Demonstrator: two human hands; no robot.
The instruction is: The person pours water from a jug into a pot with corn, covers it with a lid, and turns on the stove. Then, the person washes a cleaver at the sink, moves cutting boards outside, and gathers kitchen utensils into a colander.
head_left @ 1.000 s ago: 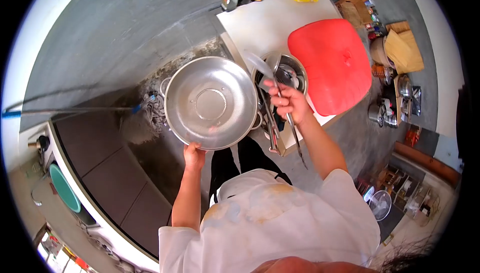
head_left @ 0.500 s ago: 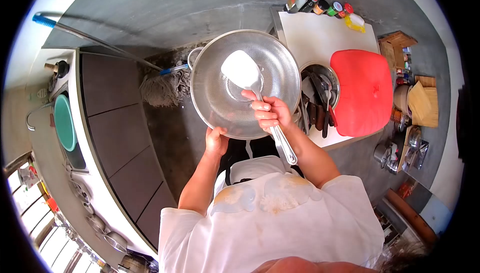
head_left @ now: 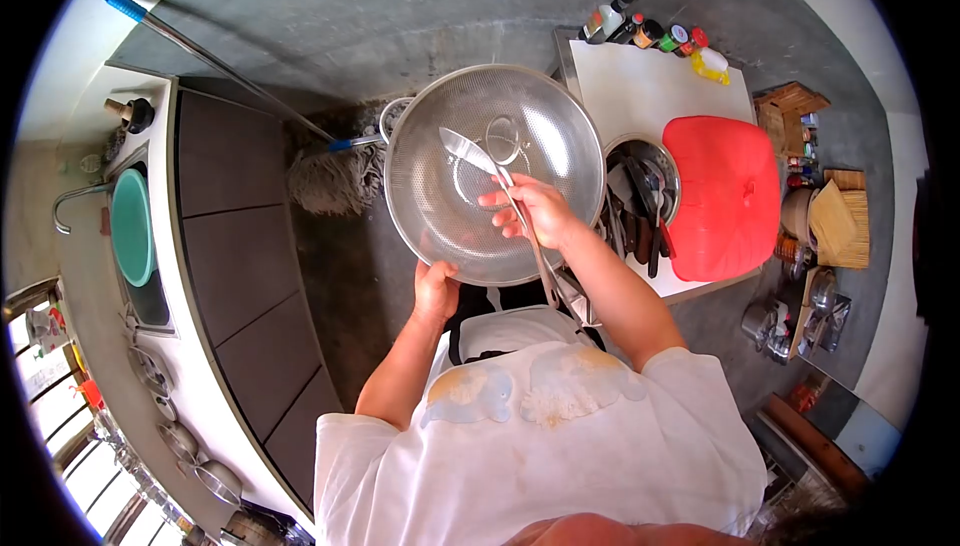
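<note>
A large perforated metal colander (head_left: 430, 206) with a loop handle is tilted up in front of me. My left hand (head_left: 437, 289) grips its near rim, thumb on the inside edge. Over the colander, my right hand (head_left: 530, 211) is closed on a metal spatula (head_left: 467, 150), whose blade is now seen nearly edge-on. Beside the blade shows a small round utensil head (head_left: 503, 138); its exact kind is unclear. More than one handle seems to run back under my right hand toward my shirt.
At right, a white table (head_left: 625, 86) bears a red cushion-like item (head_left: 722, 196), a metal pot (head_left: 675, 171) of knives and utensils, and several bottles and jars (head_left: 650, 33). A mop (head_left: 335, 181) leans ahead. A green basin (head_left: 132, 226) sits by the sink at left.
The spatula has turned from flat to nearly edge-on, and a round utensil head now shows beside it. My right fingers have loosened somewhat. The colander stays in my left hand.
</note>
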